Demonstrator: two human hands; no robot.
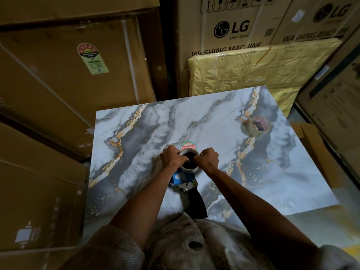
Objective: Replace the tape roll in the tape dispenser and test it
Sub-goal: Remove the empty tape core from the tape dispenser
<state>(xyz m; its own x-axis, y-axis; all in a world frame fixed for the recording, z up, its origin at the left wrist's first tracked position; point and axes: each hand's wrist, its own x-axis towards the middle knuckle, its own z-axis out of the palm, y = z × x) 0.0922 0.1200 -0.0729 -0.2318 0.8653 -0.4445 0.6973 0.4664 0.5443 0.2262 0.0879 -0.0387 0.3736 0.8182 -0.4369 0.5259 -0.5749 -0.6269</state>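
Note:
A blue tape dispenser [180, 177] with a metal blade plate and a black handle lies on the marble-patterned slab [136, 133], handle toward me. A nearly spent tape roll [190, 168] with a pale cardboard core sits on its hub. My left hand [172, 157] grips the roll's left rim and my right hand [207, 158] grips its right rim, fingers hooked over the core. A second roll of clear tape [256, 126] lies apart at the slab's far right.
A round red and green sticker [188, 147] is on the slab just beyond the hands. Large cardboard appliance boxes [58, 75] close in on the left, back and right. A yellow wrapped panel [253, 71] leans behind the slab.

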